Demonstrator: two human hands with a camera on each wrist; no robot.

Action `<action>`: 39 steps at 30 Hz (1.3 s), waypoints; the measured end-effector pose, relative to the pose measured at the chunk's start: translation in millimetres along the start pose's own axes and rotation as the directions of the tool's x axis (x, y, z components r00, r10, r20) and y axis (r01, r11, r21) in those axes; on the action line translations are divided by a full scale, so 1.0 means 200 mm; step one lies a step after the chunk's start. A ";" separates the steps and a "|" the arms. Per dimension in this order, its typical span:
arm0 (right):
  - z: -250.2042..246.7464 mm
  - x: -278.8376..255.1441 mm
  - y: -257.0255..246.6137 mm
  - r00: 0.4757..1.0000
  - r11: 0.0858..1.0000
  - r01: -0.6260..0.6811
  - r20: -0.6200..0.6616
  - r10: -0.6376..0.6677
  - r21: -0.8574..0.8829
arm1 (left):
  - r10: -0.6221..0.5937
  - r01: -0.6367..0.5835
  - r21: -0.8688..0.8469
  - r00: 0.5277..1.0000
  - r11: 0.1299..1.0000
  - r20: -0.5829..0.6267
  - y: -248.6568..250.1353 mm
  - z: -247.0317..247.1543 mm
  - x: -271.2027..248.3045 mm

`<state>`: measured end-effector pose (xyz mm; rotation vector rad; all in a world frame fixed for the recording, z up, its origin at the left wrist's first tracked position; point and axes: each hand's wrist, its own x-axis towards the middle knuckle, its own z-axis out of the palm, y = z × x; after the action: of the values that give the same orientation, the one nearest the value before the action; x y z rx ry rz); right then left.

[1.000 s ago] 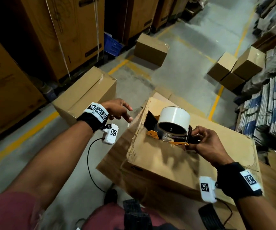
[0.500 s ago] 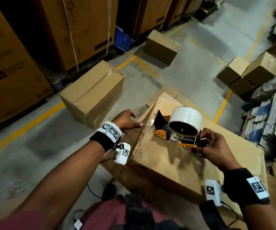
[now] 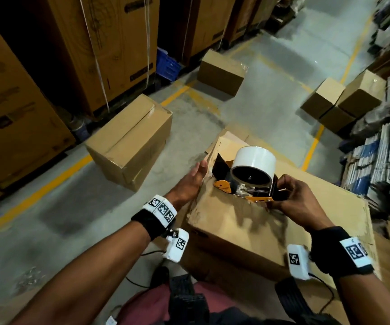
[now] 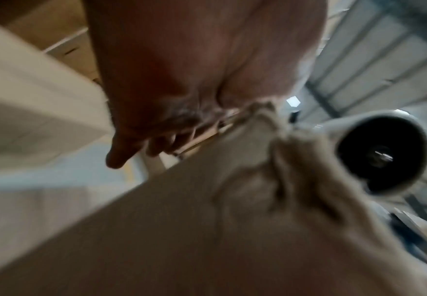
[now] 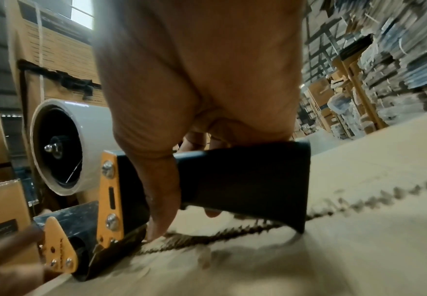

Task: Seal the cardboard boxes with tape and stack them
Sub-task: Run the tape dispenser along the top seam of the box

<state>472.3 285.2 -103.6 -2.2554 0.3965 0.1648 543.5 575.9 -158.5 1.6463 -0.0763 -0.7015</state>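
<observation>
The right hand (image 3: 299,205) is curled round the black handle of the orange-and-black tape dispenser (image 3: 247,184), which carries a wide white roll of tape (image 3: 253,164). In the right wrist view the dispenser's front end rests on the top of the large brown cardboard box (image 3: 247,231), at a ragged, torn seam. The left hand (image 3: 190,181) lies just left of the dispenser, fingers straight and together, flat against the box's upper left edge beside a raised flap; it holds nothing.

The box's top stretches away to the right of the dispenser towards its far edge. To the left, bare grey concrete floor (image 3: 55,207) with yellow painted lines lies between this box and a closed, taped brown cardboard box (image 3: 128,141). Another closed brown box (image 3: 221,72) sits farther up the aisle, and a cluster of small brown boxes (image 3: 341,102) stands on the right, near shelves of stacked bundles. Tall brown cartons (image 3: 109,43) tied with cord line the left side.

Print on the cartons is too blurred to read; only the letters "ces" show in the right wrist view.
</observation>
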 end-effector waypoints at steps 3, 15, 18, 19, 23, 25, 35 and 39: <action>-0.06 -0.04 -0.04 1.000 0.996 0.025 0.009 -0.024 -0.082 | 0.392 -0.377 0.121 0.906 0.918 -0.157 0.12 -0.05 -0.06; -0.11 -0.07 -0.37 0.941 0.943 0.332 -0.070 -0.330 0.028 | 0.438 -0.548 0.403 0.833 0.733 0.337 0.58 -0.14 0.10; -0.10 -0.06 -0.35 0.937 0.939 0.344 -0.074 -0.341 0.028 | 0.423 -0.546 0.383 0.831 0.745 0.362 0.57 -0.14 0.11; -0.09 -0.05 -0.35 0.937 0.938 0.345 -0.071 -0.342 0.030 | 0.419 -0.548 0.383 0.828 0.744 0.372 0.56 -0.14 0.12; -0.08 -0.05 -0.38 0.940 0.931 0.342 -0.033 -0.340 0.129 | 0.388 -0.534 0.413 0.836 0.738 0.387 0.59 -0.15 0.12; -0.08 -0.05 -0.37 0.929 0.920 0.371 -0.046 -0.368 0.130 | 0.390 -0.513 0.396 0.851 0.762 0.352 0.59 -0.15 0.11; -0.16 -0.09 0.01 0.989 0.977 0.148 0.046 -0.142 -0.152 | 0.219 -0.319 0.659 0.948 0.681 0.233 0.08 -0.14 -0.06; -0.10 -0.04 0.05 0.982 0.943 0.187 0.093 -0.167 -0.275 | 0.228 -0.377 0.833 0.924 0.406 0.307 -0.05 -0.03 -0.04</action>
<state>461.2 266.3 -96.4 -2.5453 0.1372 0.2155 536.6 587.5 -164.5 2.4870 -1.0030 -0.4933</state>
